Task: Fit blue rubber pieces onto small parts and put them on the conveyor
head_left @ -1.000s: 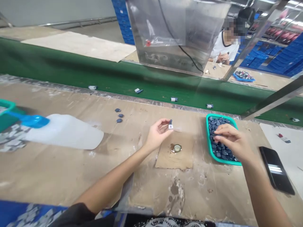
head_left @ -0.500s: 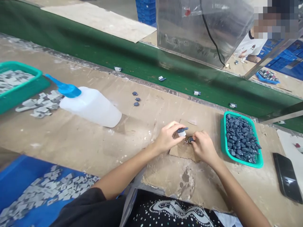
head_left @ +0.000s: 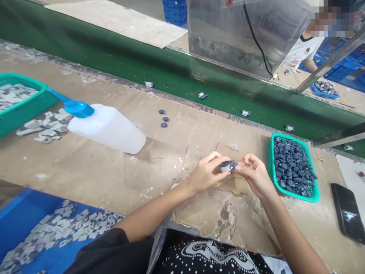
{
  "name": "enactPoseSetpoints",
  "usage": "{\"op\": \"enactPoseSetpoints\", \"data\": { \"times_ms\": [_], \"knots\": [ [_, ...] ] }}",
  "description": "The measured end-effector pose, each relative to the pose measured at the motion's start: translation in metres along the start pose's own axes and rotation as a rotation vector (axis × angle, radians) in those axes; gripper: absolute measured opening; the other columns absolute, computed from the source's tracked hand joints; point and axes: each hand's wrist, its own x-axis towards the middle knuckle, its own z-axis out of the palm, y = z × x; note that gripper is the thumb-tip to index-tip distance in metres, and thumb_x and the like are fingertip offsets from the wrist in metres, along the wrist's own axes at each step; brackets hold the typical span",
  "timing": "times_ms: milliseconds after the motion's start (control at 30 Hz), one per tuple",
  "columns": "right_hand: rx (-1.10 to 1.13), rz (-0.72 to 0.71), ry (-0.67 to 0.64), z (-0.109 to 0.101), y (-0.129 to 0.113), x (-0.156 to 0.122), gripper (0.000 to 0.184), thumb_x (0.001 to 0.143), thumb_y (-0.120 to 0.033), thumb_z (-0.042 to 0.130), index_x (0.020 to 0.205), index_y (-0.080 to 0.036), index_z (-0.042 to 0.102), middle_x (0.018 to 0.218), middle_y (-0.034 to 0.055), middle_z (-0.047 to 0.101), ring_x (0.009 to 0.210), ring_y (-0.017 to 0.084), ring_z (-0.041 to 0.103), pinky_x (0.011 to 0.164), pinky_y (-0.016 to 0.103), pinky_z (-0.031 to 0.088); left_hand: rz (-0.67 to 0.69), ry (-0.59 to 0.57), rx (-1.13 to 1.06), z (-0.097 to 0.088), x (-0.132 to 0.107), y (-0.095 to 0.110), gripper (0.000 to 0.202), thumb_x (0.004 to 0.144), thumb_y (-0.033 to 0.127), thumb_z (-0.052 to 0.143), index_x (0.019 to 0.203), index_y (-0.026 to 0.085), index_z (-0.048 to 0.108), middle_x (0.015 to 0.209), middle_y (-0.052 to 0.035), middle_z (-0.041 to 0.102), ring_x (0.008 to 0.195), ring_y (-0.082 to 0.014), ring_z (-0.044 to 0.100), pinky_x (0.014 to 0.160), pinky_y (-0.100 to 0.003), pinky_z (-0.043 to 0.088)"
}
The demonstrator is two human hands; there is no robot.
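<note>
1. Rising off the cardboard square [head_left: 229,149], the left hand [head_left: 205,173] and right hand [head_left: 254,177] are coming together in the air above it, and the small work between them is now held up at the frame's lower middle.
2. Left thumb and fingers are closing in a firm pinch on a white block [head_left: 226,166], while the right fingertips [head_left: 242,167] are nearly shut, gripping a dark blue piece [head_left: 234,166] at the block's end.
3. Those fingers are covering much of the block, so I can't tell whether the two parts are joined. The round dish is hidden behind the hands or has shifted out of sight.
4. To the right, a green basket [head_left: 270,167] is holding a heap of dark blue pieces [head_left: 292,167], with a phone [head_left: 348,212] lying beyond it.
5. At the left, a white squeeze bottle [head_left: 107,133] is lying on its side, pointing toward a green tray [head_left: 17,104].
6. Along the top, a green conveyor belt [head_left: 171,72] is carrying small white-and-blue parts [head_left: 203,95].
</note>
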Motion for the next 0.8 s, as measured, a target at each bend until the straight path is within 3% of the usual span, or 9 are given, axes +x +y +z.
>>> {"op": "enactPoseSetpoints", "data": {
  "times_ms": [133,500,667,800],
  "knots": [
    [-0.060,-0.033,0.034,0.004,0.001,-0.001,0.042,0.050,-0.022,0.080,0.064,-0.019,0.041,0.059,-0.0041,0.059,0.058,0.011,0.057,0.058,0.021,0.045,0.016,0.025,0.047,0.001,0.000,0.000,0.026,0.076,0.022,0.061,0.102,0.017,0.057,0.080,-0.0017,0.054,0.073,-0.0097,0.056,0.067,-0.021,0.050],
    [-0.129,-0.152,0.069,0.001,-0.001,-0.015,0.042,0.052,-0.023,0.079,0.057,-0.020,0.037,0.059,-0.0025,0.060,0.063,0.015,0.059,0.059,0.025,0.046,0.239,0.028,0.270,-0.003,0.011,0.015,0.020,0.078,0.016,0.053,0.097,0.014,0.058,0.069,-0.0006,0.053,0.067,-0.0102,0.052,0.062,-0.022,0.048],
    [-0.151,-0.194,0.099,-0.004,0.002,-0.022,0.040,0.054,-0.021,0.078,0.057,-0.020,0.038,0.058,-0.0037,0.057,0.062,0.013,0.057,0.058,0.023,0.045,0.321,-0.039,0.310,0.000,0.016,0.019,0.020,0.077,0.016,0.052,0.096,0.013,0.059,0.068,-0.0012,0.054,0.065,-0.0107,0.050,0.061,-0.022,0.047],
    [-0.198,-0.281,0.127,-0.006,0.001,-0.025,0.039,0.058,-0.025,0.076,0.056,-0.020,0.037,0.056,-0.0046,0.052,0.064,0.014,0.057,0.060,0.024,0.045,0.345,-0.013,0.357,0.003,0.021,0.022,0.018,0.079,0.017,0.050,0.095,0.014,0.059,0.068,-0.0013,0.054,0.064,-0.0114,0.050,0.061,-0.023,0.046]
  ]
}}
